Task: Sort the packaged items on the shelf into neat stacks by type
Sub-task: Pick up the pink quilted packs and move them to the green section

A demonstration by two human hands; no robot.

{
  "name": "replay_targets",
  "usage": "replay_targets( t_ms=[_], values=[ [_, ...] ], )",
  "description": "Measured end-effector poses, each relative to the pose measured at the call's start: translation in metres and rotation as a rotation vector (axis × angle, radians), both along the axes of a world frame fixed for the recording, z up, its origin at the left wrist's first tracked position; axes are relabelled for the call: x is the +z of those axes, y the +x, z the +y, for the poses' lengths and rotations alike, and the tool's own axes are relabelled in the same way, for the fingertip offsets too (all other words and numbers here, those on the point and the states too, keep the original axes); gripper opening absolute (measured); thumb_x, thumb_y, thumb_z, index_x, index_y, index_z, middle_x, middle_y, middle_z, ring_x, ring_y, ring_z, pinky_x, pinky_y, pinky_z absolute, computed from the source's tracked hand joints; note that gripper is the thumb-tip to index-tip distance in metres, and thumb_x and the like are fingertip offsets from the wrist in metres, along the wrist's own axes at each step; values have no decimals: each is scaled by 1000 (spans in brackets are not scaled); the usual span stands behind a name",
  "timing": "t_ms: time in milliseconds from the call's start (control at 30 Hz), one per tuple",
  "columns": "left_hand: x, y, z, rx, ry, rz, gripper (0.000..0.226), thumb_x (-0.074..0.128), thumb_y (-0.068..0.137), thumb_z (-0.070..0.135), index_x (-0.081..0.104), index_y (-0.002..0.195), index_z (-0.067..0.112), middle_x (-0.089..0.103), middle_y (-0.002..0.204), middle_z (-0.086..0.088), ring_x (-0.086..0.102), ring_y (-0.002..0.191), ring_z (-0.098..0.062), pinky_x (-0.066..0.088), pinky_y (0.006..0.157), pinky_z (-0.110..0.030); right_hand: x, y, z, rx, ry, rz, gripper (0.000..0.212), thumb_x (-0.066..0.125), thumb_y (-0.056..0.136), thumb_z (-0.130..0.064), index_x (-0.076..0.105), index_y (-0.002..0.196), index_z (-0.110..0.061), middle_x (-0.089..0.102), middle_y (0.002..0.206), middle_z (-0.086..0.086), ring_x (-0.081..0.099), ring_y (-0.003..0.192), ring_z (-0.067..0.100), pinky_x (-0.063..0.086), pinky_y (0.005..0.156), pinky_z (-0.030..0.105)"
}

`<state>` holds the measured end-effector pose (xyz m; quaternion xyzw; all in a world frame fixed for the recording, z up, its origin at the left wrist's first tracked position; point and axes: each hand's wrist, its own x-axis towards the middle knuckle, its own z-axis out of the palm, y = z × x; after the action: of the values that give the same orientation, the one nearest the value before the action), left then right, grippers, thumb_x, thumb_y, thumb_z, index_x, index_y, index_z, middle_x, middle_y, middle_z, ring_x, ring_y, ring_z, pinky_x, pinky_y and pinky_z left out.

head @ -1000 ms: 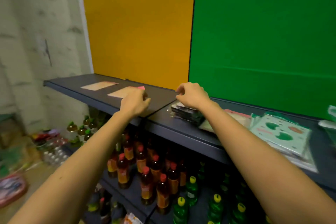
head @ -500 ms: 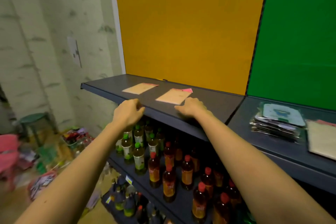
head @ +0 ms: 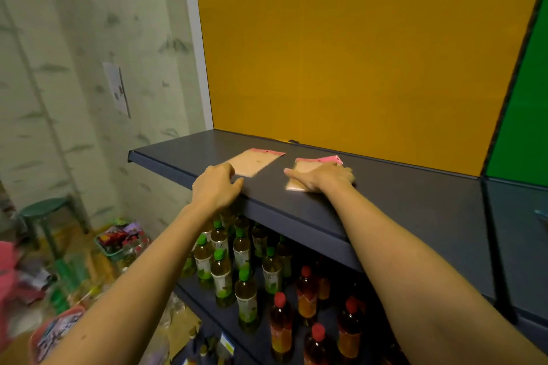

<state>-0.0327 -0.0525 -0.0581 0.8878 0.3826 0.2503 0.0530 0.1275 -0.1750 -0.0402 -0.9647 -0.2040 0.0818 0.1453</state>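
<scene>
Head view, nearest first: two bare forearms reach up from the bottom edge over a lower shelf (head: 207,310) crowded with green-capped bottles (head: 221,275) on the left and red-capped bottles (head: 280,324) on the right. Off to the left, on the floor, sit a green stool (head: 44,210), a small basket of packets (head: 118,241) and blurred pink clutter. Above the bottles runs the dark upper shelf (head: 400,216). The left hand (head: 215,190) rests curled on its front lip, fingers loosely bent and holding nothing, its fingertips just touching the near corner of the left packet (head: 255,161), a flat beige sleeve with a pink top strip. The right hand (head: 321,178) lies palm-down and flat, fingers spread, pressing on the right packet (head: 314,166), which it partly covers; the pink strip of that packet shows beyond the knuckles. The two packets lie side by side, apart, with bare shelf between them. Behind them rises an orange back panel (head: 355,53), with a green panel (head: 527,115) at the far right and patterned wallpaper (head: 74,68) at the left.
</scene>
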Motion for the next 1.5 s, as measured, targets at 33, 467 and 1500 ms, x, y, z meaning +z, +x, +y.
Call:
replay_targets(
  t_ms=[33,467,1500],
  values=[
    [2,7,12,5,-3,25,41,49,90,43,57,117,12,63,119,-10,59,105,-28,51,84,-38,0,5,11,-3,-35,16,142,36,43,-99,22,149,-6,26,154,16,30,139,37,31,109,46],
    [8,85,99,21,-378,279,126,62,53,81,21,145,5,30,150,-17,26,140,-35,29,111,-47,12,57,69,28,-41,134,126,73,52,-71,14,150,-19,8,156,13,11,145,33,25,112,50],
    [52,168,-37,-966,-1328,-300,32,60,88,23,54,117,9,63,87,-10,58,66,-16,47,60,-28,51,-48,-155,-629,974,-186,24,50,95,-19,47,72,-13,54,78,4,50,65,12,46,60,25]
  ],
)
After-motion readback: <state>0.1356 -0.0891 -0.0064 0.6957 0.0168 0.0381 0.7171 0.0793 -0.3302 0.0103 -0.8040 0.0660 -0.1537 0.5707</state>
